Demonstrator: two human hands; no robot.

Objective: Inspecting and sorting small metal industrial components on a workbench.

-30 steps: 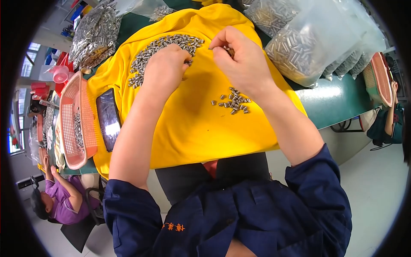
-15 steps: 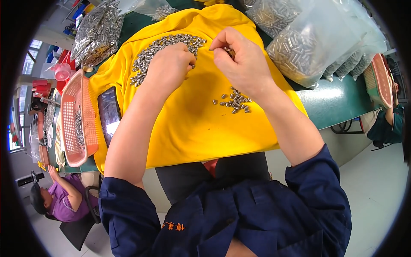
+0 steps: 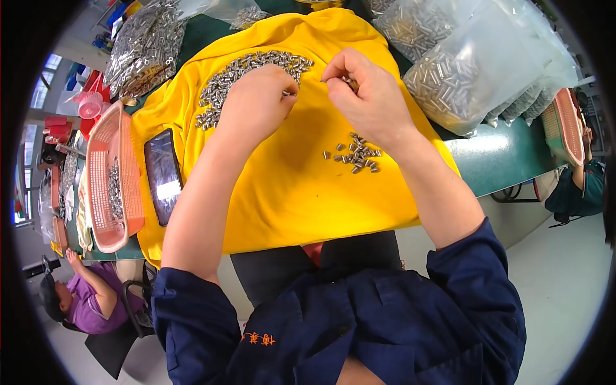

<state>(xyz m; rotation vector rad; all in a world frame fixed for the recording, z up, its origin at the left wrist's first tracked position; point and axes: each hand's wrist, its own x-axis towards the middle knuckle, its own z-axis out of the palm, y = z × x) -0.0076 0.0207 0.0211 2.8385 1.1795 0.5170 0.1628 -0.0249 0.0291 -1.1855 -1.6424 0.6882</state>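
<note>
My left hand (image 3: 258, 101) is closed, its thumb and fingers pinching small silvery metal sleeves (image 3: 289, 94) beside a large pile of the same sleeves (image 3: 221, 83) on a yellow cloth (image 3: 282, 186). To its right, my right hand (image 3: 372, 99) is also closed. Several metal sleeves (image 3: 350, 82) show in its curled fingers, and something too small to make out is at its thumb and fingertip. A smaller heap of sleeves (image 3: 357, 155) lies on the cloth below the right hand. The two hands are apart.
A phone (image 3: 163, 173) and a pink basket (image 3: 115, 224) lie at the left. Plastic bags of metal parts (image 3: 443, 83) stand far right, another bag (image 3: 146, 48) far left, on a green table (image 3: 500, 154). A person in purple (image 3: 96, 301) sits at left; another person (image 3: 577, 186) is at far right.
The view has shifted slightly. My left hand has turned a little, and metal sleeves now show more at its fingertips. My right hand keeps nearly the same pose.
</note>
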